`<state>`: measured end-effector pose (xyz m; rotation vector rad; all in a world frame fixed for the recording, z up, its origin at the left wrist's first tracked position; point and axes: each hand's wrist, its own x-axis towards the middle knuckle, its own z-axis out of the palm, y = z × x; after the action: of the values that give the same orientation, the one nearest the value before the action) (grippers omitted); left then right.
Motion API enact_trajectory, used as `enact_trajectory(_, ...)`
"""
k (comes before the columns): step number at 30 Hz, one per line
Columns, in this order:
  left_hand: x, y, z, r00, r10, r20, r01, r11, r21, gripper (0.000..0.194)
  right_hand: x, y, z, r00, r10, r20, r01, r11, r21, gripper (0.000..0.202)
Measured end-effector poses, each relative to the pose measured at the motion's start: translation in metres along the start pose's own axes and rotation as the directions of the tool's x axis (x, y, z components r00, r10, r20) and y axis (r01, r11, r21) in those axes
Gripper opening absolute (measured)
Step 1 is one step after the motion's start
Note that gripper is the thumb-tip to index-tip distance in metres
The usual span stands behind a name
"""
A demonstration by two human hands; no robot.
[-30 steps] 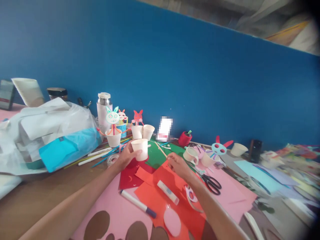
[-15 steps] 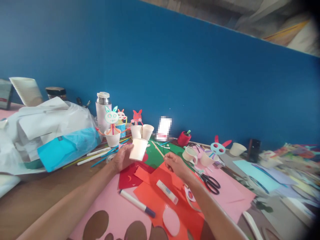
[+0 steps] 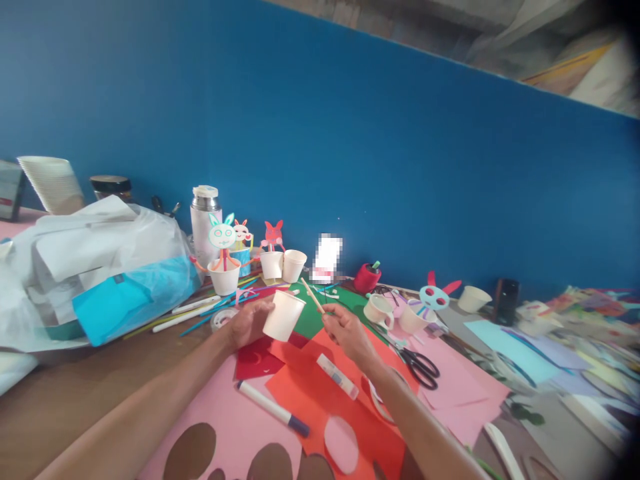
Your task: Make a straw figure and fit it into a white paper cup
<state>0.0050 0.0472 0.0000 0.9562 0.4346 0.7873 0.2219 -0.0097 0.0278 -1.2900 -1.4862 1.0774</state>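
My left hand (image 3: 251, 320) is closed around the left side of a white paper cup (image 3: 284, 316), which is held tilted above the coloured paper. My right hand (image 3: 345, 327) pinches a thin, pale wooden stick (image 3: 312, 295) whose far end points up and to the left, a little right of the cup. Below both hands lie sheets of red-orange paper (image 3: 320, 393) and green paper (image 3: 307, 317). A glue stick (image 3: 337, 377) rests on the red-orange sheet. Left of it lies a white marker with a dark cap (image 3: 273, 408).
Black-handled scissors (image 3: 423, 369) lie on pink paper to the right. Several paper-cup rabbit figures (image 3: 223, 275) stand at the back beside a thermos (image 3: 205, 223). A bulging plastic bag (image 3: 100, 267) fills the left side. A white mug (image 3: 380, 310) stands right of centre, near a blue wall.
The cup has moved down and slightly to the right, with its mouth turned more toward the stick. My right hand and the stick have shifted slightly left.
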Motion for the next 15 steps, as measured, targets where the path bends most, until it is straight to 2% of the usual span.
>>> enact_trajectory(8,-0.002,-0.003,0.007,0.994,-0.022,0.11,0.014,0.997,0.08,0.049,-0.004,-0.001,0.009,0.998,-0.039,0.044,0.037,0.998,0.045,0.031)
enact_trajectory(15,-0.002,-0.007,0.007,0.997,0.028,0.066,-0.037,0.989,0.144,0.057,-0.005,0.0,0.013,0.994,-0.037,0.099,0.035,0.999,0.015,0.025)
